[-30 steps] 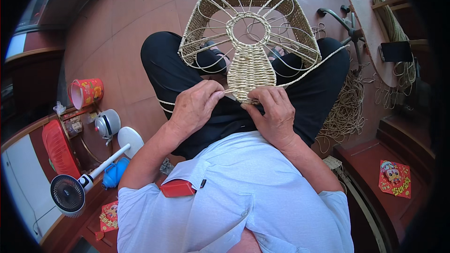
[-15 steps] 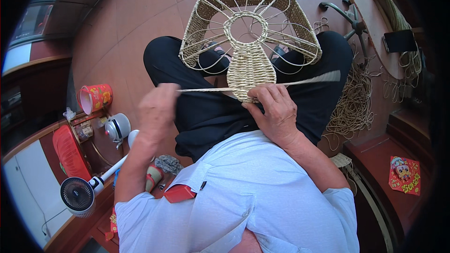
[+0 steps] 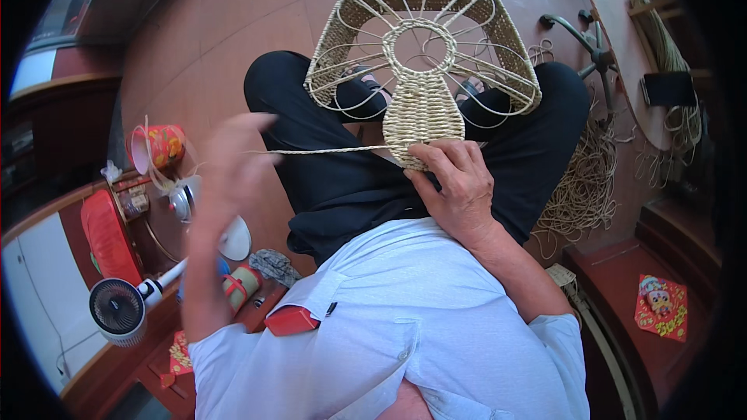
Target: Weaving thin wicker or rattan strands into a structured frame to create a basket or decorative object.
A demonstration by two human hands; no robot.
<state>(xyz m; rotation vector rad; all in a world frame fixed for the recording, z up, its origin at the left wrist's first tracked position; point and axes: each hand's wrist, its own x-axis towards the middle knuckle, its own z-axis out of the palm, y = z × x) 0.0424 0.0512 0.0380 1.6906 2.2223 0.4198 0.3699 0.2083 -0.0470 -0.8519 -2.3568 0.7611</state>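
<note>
A woven straw basket frame (image 3: pixel 424 113) lies across my lap, its tongue-shaped woven panel running toward me from a small ring (image 3: pixel 387 47) with wire spokes and loops. My right hand (image 3: pixel 461 179) pinches the near right edge of that panel, thumb below and fingers on top. From the panel's near end a straw cord (image 3: pixel 327 152) stretches out to the left, nearly straight. It runs into my left hand (image 3: pixel 226 163), which is smeared by motion but appears closed on it. The cord's loose tail loops beyond that hand, near the red bucket.
On the left stand a red flowered bucket (image 3: pixel 167 144), a red basket (image 3: pixel 109 233) and a white fan (image 3: pixel 118 307). A heap of loose cord (image 3: pixel 580 194) lies on the floor at right, near a wheeled chair base (image 3: pixel 595 54). A dark phone-like slab (image 3: pixel 668 89) rests at far right.
My left hand has swept further left, drawing the cord out. The strand end that stuck out right of the panel has gone from there. My right hand keeps its hold.
</note>
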